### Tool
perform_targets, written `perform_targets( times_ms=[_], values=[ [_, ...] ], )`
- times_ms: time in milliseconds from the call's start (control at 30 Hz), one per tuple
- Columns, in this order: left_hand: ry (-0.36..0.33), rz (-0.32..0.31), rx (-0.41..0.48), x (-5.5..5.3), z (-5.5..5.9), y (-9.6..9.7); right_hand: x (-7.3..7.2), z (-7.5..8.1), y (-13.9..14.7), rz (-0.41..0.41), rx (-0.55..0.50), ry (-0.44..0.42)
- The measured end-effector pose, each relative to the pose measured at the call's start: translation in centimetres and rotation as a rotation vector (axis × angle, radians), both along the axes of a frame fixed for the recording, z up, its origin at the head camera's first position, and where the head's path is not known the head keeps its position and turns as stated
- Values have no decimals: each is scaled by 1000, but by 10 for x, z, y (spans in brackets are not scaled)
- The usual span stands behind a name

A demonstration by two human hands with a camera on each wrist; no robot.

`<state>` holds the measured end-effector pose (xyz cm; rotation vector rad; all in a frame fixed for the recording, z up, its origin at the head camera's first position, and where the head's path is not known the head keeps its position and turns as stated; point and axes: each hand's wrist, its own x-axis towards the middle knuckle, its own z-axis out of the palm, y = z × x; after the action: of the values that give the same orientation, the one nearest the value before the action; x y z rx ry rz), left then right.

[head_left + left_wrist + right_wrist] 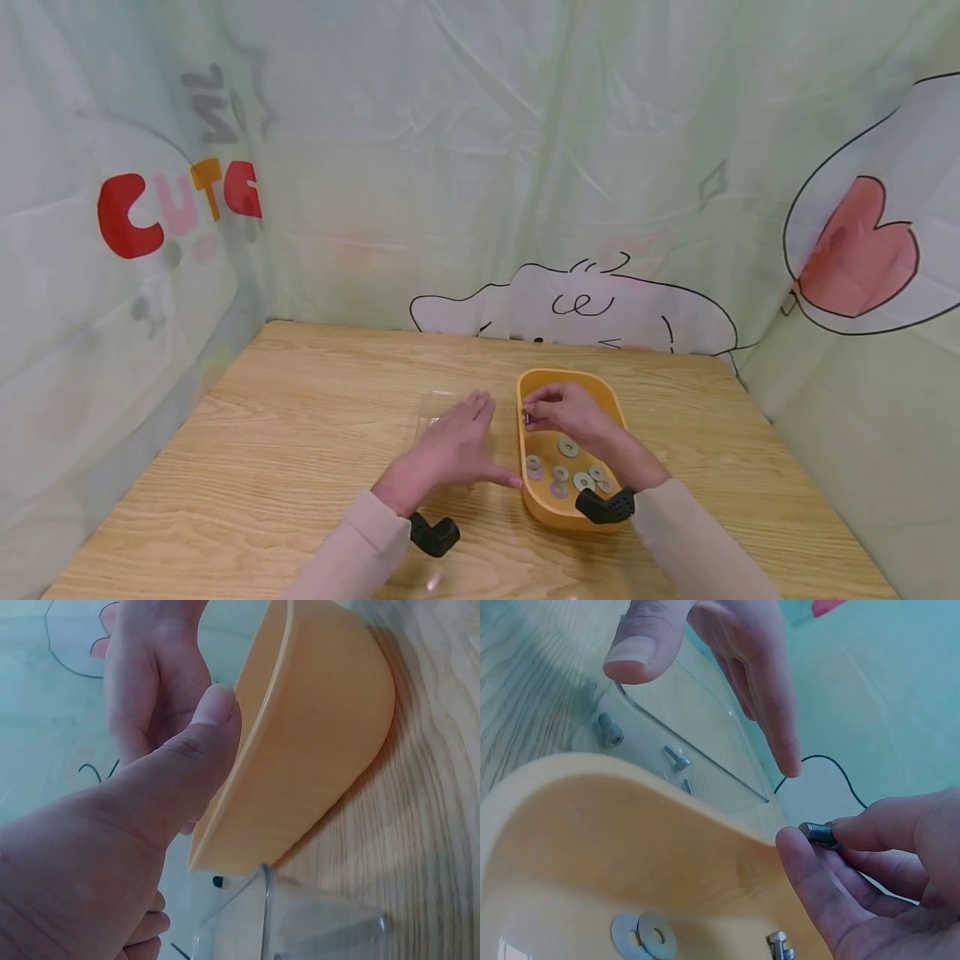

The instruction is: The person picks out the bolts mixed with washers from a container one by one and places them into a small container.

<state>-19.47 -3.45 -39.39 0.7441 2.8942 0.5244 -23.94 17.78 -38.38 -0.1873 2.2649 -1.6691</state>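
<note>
Tabletop (300, 442), washers (646, 940) in orange bin (322, 712)

The bin (322, 712) looks smooth plastic, the box (330, 922) glossy clear plastic, the screw (819, 833) threaded metal, washers (667, 946) smooth metal, the table (300, 400) grained wood, the curtain (375, 183) creased cloth.

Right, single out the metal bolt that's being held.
It's the threaded grey metal bolt pinched by the right hand, between thumb and fingers; the other bolts in view, like those inside the yellow-orange plastic tray, lie untouched.
</note>
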Motion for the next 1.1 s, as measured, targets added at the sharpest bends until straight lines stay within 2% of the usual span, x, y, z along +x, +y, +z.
perform_targets(
  times_ms=[367, 667, 967, 1100],
  values=[
    [-9, 44, 37, -1, 3, -23, 0, 6, -16, 62, -4, 13],
    [-5, 81, 52, 0, 1, -42, 0, 6, -39, 111, 12, 30],
    [-17, 100, 72, 2, -4, -57, -1, 4, -55, 133, 68, 13],
    [-21, 104, 64, 3, -8, -62, -2, 0, -62, 146, 55, 1]
  ],
)
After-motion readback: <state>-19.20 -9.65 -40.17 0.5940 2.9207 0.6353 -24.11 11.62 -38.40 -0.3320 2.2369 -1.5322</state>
